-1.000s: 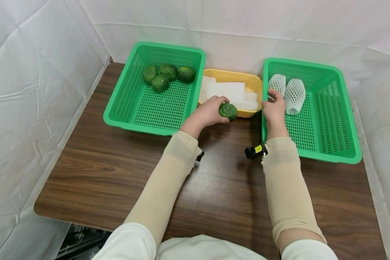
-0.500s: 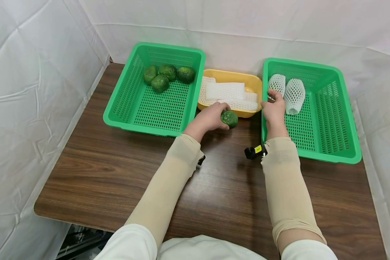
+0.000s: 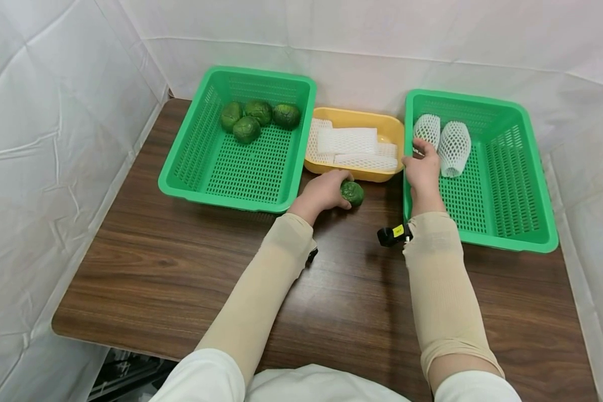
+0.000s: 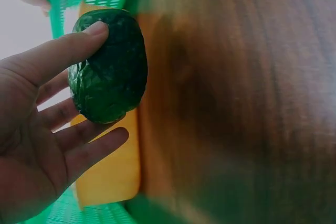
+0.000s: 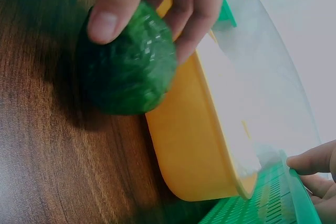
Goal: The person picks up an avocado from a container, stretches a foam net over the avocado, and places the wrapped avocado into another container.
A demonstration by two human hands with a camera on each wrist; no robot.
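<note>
My left hand (image 3: 325, 192) holds a dark green, roundish fruit (image 3: 352, 194) with a shiny, wrinkled surface that looks film-wrapped. In the left wrist view the thumb lies across the fruit (image 4: 113, 69), with fingers behind it. The fruit (image 5: 128, 64) is just in front of the yellow tub (image 5: 184, 129), over the table. My right hand (image 3: 423, 170) grips the left rim of the right green basket (image 3: 542, 184), thumb outside and fingers inside. Two white foam-net-covered pieces (image 3: 454, 148) lie in that basket beside the fingers; the hand partly hides one.
Several similar green fruits (image 3: 247, 129) sit in the left green basket (image 3: 181, 151). White foam net sleeves (image 3: 348, 140) lie in the yellow tub (image 3: 391, 124) between the baskets. All stand on a brown wooden table (image 3: 181, 268), with white sheeting behind and at the sides.
My left hand has moved back toward the body with the fruit, away from the front of the yellow tub. The right hand has stayed at the basket rim.
</note>
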